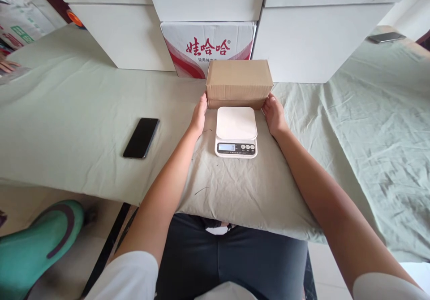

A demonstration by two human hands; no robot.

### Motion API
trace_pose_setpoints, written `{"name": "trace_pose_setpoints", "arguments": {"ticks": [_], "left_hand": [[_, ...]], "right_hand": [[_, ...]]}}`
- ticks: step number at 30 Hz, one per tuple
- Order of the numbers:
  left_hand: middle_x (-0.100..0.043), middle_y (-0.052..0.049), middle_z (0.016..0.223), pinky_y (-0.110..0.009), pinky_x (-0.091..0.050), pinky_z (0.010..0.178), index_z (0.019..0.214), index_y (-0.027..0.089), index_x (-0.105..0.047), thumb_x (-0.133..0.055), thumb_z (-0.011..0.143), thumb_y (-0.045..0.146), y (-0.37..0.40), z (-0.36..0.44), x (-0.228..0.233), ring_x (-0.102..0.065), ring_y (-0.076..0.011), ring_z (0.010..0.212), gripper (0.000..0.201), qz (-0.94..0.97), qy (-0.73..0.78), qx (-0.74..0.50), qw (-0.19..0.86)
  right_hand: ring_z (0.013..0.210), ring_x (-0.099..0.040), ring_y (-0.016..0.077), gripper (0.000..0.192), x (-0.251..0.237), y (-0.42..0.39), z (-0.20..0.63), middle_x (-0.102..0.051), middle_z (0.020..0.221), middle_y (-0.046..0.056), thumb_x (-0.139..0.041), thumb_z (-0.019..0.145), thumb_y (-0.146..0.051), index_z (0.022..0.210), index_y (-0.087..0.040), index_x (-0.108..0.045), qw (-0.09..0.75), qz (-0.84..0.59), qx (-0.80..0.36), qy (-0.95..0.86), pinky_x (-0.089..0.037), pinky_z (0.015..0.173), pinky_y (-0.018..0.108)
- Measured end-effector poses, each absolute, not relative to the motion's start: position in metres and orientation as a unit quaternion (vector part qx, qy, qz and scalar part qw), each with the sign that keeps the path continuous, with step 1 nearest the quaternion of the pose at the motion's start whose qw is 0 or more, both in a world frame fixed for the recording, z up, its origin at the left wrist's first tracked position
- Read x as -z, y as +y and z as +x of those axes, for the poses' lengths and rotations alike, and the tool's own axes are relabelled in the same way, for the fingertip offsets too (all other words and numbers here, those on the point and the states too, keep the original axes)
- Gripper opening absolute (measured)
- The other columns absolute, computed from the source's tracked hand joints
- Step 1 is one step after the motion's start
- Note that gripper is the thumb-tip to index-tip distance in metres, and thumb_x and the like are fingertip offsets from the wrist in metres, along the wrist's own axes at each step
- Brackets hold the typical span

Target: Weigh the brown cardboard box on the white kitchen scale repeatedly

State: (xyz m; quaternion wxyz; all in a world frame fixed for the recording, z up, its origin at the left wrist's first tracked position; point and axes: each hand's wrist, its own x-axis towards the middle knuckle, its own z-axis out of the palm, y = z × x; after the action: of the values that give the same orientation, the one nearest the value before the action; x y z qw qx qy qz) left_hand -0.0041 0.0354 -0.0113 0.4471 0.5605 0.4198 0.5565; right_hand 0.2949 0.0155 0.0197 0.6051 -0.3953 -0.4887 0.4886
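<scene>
A brown cardboard box (pixel 239 78) stands behind the kitchen scale, with one of my hands against each end. My left hand (pixel 199 114) presses on the box's left side, fingers pointing away from me. On the opposite side, my right hand (pixel 274 114) grips the lower right end with its fingers partly tucked behind the edge. Between my forearms sits the white digital kitchen scale (pixel 236 123), its plate bare and its lit display showing 0. Whether the box touches the table cannot be made out.
A black smartphone (pixel 141 137) lies left of my left arm. Large white boxes (pixel 295 44) and a red-printed carton (pixel 188 44) form a wall behind. Wrinkled green cloth (pixel 83 125) covers the table. Another person's hand (pixel 8 64) shows at far left; another phone (pixel 387 37) lies far right.
</scene>
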Motion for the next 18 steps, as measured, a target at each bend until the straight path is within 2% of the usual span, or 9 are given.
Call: {"name": "trace_pose_setpoints", "arguments": {"ticks": [4,8,13,16,18], "left_hand": [[-0.047,-0.007,0.198,-0.049,-0.026,0.157,0.181,0.026,-0.056,-0.036,0.111,0.089,0.037,-0.004,0.014,-0.031,-0.0327,0.191,0.097,0.563,0.414,-0.559,0.446],[-0.05,-0.011,0.196,-0.053,-0.027,0.157,0.18,0.024,-0.057,-0.041,0.106,0.095,0.041,-0.005,0.019,-0.035,-0.0355,0.189,0.103,0.558,0.404,-0.571,0.446],[-0.052,-0.01,0.195,-0.055,-0.029,0.156,0.174,0.03,-0.064,-0.051,0.1,0.101,0.042,-0.005,0.021,-0.037,-0.0367,0.189,0.103,0.555,0.391,-0.59,0.438],[-0.053,-0.009,0.195,-0.052,-0.034,0.154,0.167,0.033,-0.067,-0.056,0.096,0.105,0.04,-0.006,0.018,-0.04,-0.037,0.188,0.103,0.549,0.386,-0.612,0.418],[-0.06,-0.011,0.188,-0.051,-0.041,0.15,0.161,0.034,-0.069,-0.057,0.095,0.106,0.039,-0.007,0.015,-0.048,-0.0374,0.183,0.099,0.541,0.377,-0.642,0.391]], "right_hand": [[0.17,-0.063,0.0335,0.081,-0.019,0.015,0.295,-0.085,0.154,0.003,-0.086,0.075,-0.097,0.127,-0.034,-0.082,0.607,-0.381,-0.493,-0.494,-0.054,0.144,0.053],[0.169,-0.064,0.033,0.079,-0.018,0.016,0.297,-0.083,0.157,0.002,-0.087,0.078,-0.094,0.13,-0.036,-0.081,0.603,-0.375,-0.487,-0.508,-0.056,0.141,0.052],[0.172,-0.059,0.0323,0.077,-0.01,0.021,0.302,-0.08,0.162,0.001,-0.087,0.078,-0.092,0.134,-0.04,-0.078,0.612,-0.386,-0.458,-0.516,-0.053,0.142,0.053],[0.166,-0.064,0.0326,0.072,-0.009,0.026,0.306,-0.08,0.156,0.002,-0.085,0.081,-0.09,0.131,-0.04,-0.077,0.647,-0.373,-0.43,-0.508,-0.057,0.138,0.055],[0.156,-0.069,0.0321,0.064,-0.013,0.03,0.308,-0.081,0.145,0.004,-0.083,0.085,-0.087,0.124,-0.037,-0.076,0.67,-0.359,-0.409,-0.505,-0.062,0.129,0.053]]}}
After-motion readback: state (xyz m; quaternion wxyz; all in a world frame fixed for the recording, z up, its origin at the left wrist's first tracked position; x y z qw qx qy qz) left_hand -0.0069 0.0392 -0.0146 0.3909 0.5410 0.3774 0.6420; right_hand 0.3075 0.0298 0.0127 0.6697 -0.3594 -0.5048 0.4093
